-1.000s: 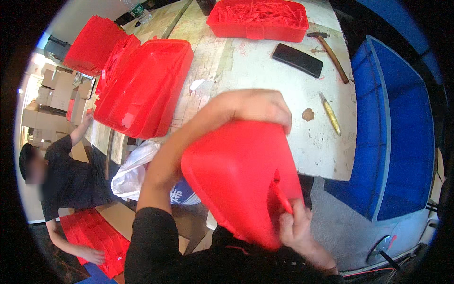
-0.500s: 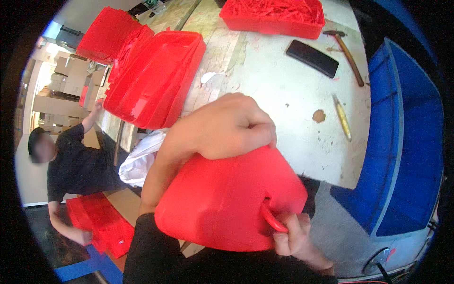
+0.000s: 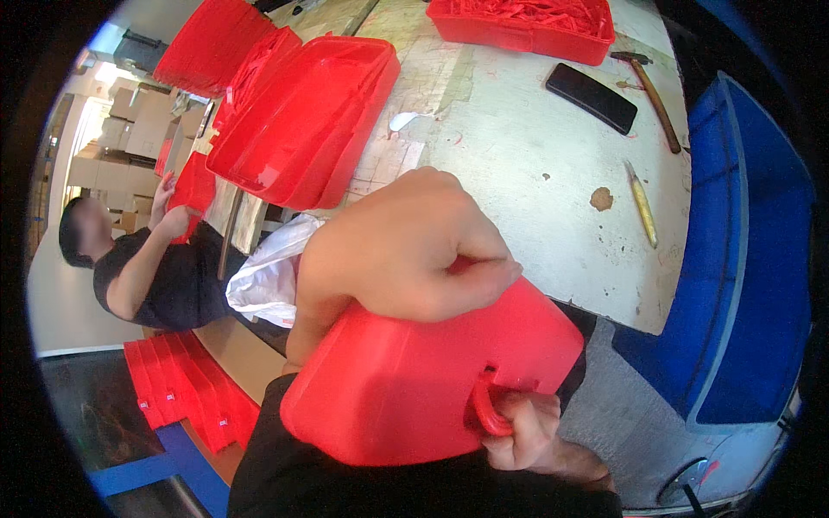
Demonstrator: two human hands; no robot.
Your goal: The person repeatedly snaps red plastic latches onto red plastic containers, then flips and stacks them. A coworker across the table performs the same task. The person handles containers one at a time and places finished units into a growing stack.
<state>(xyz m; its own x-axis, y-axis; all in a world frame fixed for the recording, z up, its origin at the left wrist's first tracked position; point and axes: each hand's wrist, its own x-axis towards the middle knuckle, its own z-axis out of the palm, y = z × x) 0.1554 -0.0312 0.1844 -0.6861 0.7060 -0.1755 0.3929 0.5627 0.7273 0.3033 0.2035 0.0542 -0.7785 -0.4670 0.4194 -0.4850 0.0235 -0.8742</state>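
Note:
A red plastic case (image 3: pixel 389 380) rests tilted on my lap, its smooth outer side toward me. My left hand (image 3: pixel 423 250) reaches over its far edge, fingers curled round that edge and partly hidden. At the lower right, my right hand (image 3: pixel 527 432) is closed on a curved red plastic handle (image 3: pixel 489 407). The upper end of this handle meets a small dark hole in the case wall. I cannot tell whether the handle is fixed there.
On the worktable (image 3: pixel 518 173) lie a phone (image 3: pixel 591 97), a hammer (image 3: pixel 652 99), a yellow cutter knife (image 3: pixel 642 207), stacked red trays (image 3: pixel 302 129) and a box of red strips (image 3: pixel 527 30). A blue bin (image 3: pixel 717 259) stands right. At left a co-worker (image 3: pixel 164 276) handles a red piece.
The handle in my right hand has swung more upright against the case. My view has shifted a little. The co-worker's hands have come together on a red piece.

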